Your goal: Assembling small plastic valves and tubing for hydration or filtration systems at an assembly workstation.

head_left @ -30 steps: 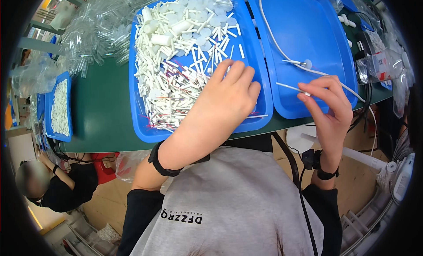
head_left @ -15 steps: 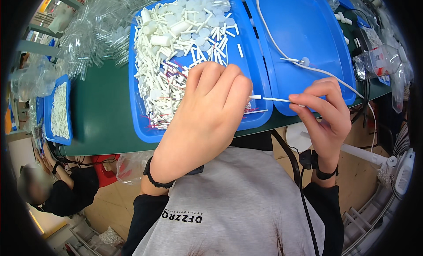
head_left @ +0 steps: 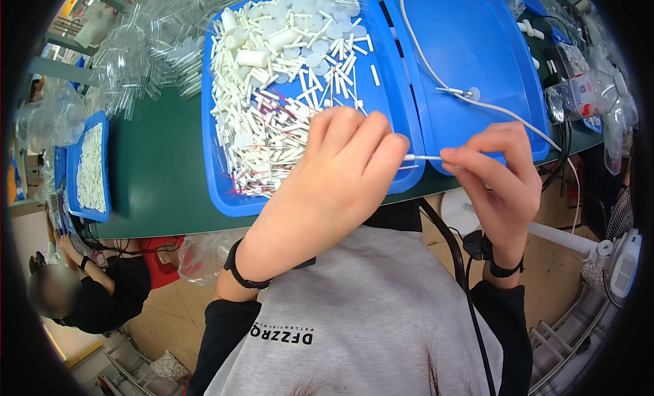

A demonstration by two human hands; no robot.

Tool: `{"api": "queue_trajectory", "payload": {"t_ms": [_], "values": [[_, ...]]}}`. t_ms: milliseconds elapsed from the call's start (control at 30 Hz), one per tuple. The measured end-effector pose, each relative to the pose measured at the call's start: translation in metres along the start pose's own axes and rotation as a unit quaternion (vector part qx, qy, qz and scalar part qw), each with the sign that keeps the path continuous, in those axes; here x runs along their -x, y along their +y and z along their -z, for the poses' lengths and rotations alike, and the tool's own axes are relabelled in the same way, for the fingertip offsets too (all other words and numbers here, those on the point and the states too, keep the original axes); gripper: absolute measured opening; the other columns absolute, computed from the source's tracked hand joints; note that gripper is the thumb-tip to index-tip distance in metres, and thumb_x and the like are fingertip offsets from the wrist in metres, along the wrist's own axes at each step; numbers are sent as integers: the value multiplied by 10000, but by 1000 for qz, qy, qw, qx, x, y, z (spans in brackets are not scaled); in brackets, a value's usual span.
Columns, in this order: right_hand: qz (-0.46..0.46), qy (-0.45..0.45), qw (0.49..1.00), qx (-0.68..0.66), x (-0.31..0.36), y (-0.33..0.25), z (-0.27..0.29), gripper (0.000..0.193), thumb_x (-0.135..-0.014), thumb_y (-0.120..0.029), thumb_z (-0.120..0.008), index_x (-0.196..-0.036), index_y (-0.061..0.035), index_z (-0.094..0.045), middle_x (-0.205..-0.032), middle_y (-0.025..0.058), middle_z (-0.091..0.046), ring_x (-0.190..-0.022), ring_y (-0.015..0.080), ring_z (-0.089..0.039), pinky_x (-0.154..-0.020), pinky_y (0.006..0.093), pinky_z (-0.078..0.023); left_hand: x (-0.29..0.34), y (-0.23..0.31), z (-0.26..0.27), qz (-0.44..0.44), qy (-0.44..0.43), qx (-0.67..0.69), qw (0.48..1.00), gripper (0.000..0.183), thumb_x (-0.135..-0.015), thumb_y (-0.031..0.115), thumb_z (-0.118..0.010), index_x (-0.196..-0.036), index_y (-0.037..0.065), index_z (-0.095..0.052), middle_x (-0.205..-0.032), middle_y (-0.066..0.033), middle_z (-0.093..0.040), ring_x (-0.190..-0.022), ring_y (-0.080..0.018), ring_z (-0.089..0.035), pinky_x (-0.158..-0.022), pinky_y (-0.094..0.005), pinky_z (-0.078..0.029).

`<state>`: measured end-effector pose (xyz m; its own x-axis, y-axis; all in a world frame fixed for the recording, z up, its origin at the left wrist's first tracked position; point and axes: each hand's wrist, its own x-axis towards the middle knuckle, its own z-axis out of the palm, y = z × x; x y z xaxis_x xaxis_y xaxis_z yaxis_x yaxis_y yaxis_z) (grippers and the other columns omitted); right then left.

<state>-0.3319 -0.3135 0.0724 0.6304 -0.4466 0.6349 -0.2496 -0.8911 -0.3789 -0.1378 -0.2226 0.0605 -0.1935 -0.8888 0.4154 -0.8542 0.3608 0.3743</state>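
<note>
My left hand (head_left: 340, 168) is closed over the front edge of the left blue tray (head_left: 398, 83), and a short white tube (head_left: 409, 157) sticks out past its fingers. Most of that tube is hidden by the hand. Between thumb and forefinger, my right hand (head_left: 501, 168) pinches a thin white rod (head_left: 429, 158), held level in front of the right tray. The rod's free end meets the tube's end; how far it goes in, I cannot make out. Many short white tubes (head_left: 238, 113), red threads or wires and translucent discs (head_left: 313, 59) fill the left tray.
A white cable (head_left: 504, 111) crosses the right blue tray (head_left: 470, 49), beside a small rod with a disc. Clear plastic tubes (head_left: 153, 42) are heaped at the back left. A smaller tray of white pieces (head_left: 92, 171) stands far left, near another person (head_left: 109, 280).
My left hand has moved slightly right and toward me. The gap between the tube and the rod has closed, so their ends now meet. My right hand has barely shifted.
</note>
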Motion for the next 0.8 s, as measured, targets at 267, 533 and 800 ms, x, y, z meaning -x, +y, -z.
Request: {"api": "queue_trajectory", "payload": {"t_ms": [267, 533, 800], "values": [[-39, -58, 991, -112, 4, -7, -8, 304, -638, 9, -780, -932, -43, -724, -787, 44, -592, -709, 192, -539, -615, 300, -423, 4, 5, -5, 1, 33, 67, 997, 296, -701, -1, -695, -948, 82, -553, -917, -43, -555, -886, -256, -480, -808, -384, -359], [-137, -50, 956, -254, 6, -10, -9, 220, -676, 43, -763, -882, -14, -709, -801, 72, -684, -696, 195, -622, -627, 279, -467, 12, 8, -13, -10, 118, 60, 991, 376, -592, -27, -703, -913, 107, -558, -849, -23, -558, -837, -242, -486, -820, -391, -348], [-109, -54, 963, -239, 8, -13, -14, 191, -689, 45, -756, -868, -1, -708, -821, 70, -706, -716, 186, -647, -626, 272, -474, 17, 8, -12, 4, 110, 84, 990, 314, -669, 1, -730, -931, 98, -586, -847, -21, -595, -813, -227, -517, -832, -391, -370]]}}
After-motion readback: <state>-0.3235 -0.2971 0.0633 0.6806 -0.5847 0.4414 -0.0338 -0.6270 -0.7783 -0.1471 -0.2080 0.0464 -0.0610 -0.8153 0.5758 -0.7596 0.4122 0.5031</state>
